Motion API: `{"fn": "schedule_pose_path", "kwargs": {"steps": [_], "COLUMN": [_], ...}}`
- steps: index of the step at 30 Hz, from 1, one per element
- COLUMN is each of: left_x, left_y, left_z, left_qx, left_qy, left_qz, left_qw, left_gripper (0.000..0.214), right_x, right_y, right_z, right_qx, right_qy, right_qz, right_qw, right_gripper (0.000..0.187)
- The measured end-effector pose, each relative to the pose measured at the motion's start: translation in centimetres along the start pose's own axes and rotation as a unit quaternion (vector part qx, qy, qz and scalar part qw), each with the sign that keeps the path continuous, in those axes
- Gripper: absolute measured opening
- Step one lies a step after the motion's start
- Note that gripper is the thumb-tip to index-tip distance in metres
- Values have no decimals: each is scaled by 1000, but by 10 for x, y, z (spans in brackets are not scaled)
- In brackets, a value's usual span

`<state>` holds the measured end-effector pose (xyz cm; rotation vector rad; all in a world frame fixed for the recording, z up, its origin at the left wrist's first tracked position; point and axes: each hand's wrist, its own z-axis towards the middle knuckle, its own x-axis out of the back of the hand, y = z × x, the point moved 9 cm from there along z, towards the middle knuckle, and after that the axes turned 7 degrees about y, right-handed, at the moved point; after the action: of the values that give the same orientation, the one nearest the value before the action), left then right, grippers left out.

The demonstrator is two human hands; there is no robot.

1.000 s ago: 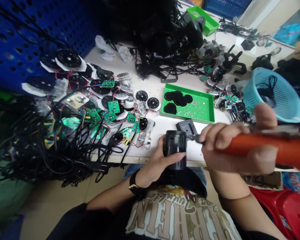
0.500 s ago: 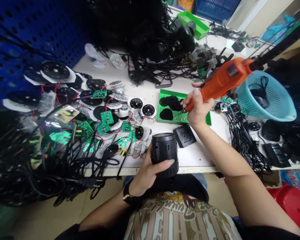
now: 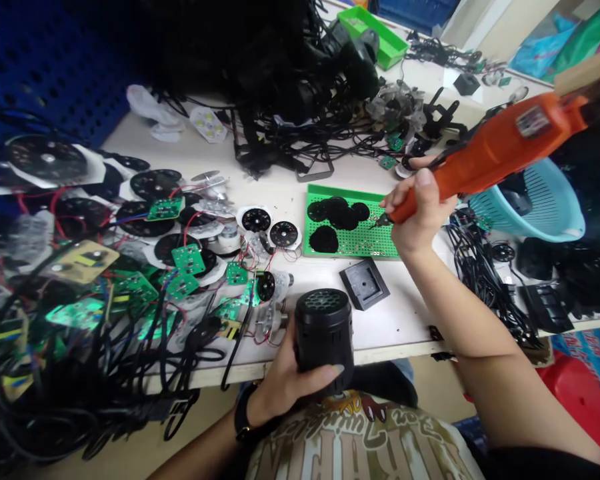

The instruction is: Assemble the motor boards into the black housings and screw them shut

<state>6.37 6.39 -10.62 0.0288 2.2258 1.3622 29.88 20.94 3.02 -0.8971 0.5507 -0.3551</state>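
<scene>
Head camera is looking down on a crowded table point(image 3: 280, 193), and the left hand point(image 3: 285, 383) is gripping one black cylindrical housing point(image 3: 324, 333), fingers wrapped snugly around it just off the table's front edge. Right hand point(image 3: 420, 210) is clutching one orange electric screwdriver point(image 3: 500, 143), fingers closed on its body, tip pointing down over one green pegboard tray point(image 3: 375, 248). That tray is carrying about five overlapping black discs point(image 3: 324, 239). One square black base point(image 3: 364, 285) is lying on the table, apart from the housing, so those two are not joined yet. Two white-rimmed dials point(image 3: 284, 235) are sitting just left of the tray, beside many wired green circuit boards point(image 3: 187, 259), too tangled to count.
</scene>
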Motion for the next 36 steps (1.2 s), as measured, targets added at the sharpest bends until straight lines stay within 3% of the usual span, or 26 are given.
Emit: {"fn": "schedule_pose_path", "kwargs": {"steps": [4,10,17,24,31,36], "left_x": [2,7,1,-8,-9,-11], "left_y": [-6,-8,-13,-11,-5,-7], "left_z": [-1,-1,-2,-4,-8,-10], "left_qx": [-3,-34,-25,-32,-8,21], "left_qy": [-7,-5,-41,-87,-65,-80], "left_qz": [-4,32,16,1,5,-7], "left_qw": [1000,999,999,996,998,997], "left_gripper": [71,73,88,92,93,101], "right_x": [-1,-31,-30,-25,-28,-16], "right_y": [6,29,23,11,19,11], "right_z": [-9,-42,-37,-33,-31,-12], "right_qx": [-35,-109,-90,-70,-80,-46], "right_qy": [-14,-83,-81,-82,-89,-69], "right_qz": [24,81,45,68,25,-7], "right_qw": [999,987,992,992,992,997], "right_gripper": [28,31,37,22,33,32]}}
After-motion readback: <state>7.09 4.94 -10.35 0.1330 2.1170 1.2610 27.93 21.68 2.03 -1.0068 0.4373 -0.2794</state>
